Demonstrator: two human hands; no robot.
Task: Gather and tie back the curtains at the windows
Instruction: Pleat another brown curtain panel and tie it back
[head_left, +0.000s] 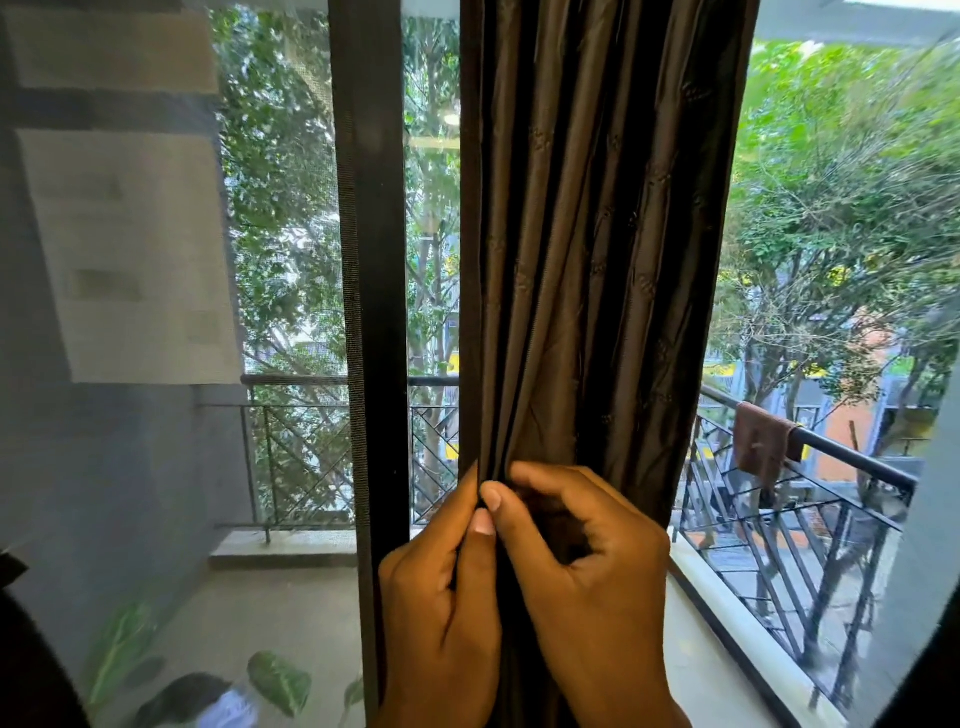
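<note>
At window, curtain (597, 249) hanging vertical, left hand (441, 587), right hand (587, 566) pinching folds

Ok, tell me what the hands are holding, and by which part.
Both the left hand and the right hand pinch the dark brown pleated fabric curtain at its gathered folds, low down near its left edge.

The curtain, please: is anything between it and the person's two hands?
Nothing visible. The left hand and right hand already pinch the gathered folds of the brown curtain directly; no tie-back shows.
</note>
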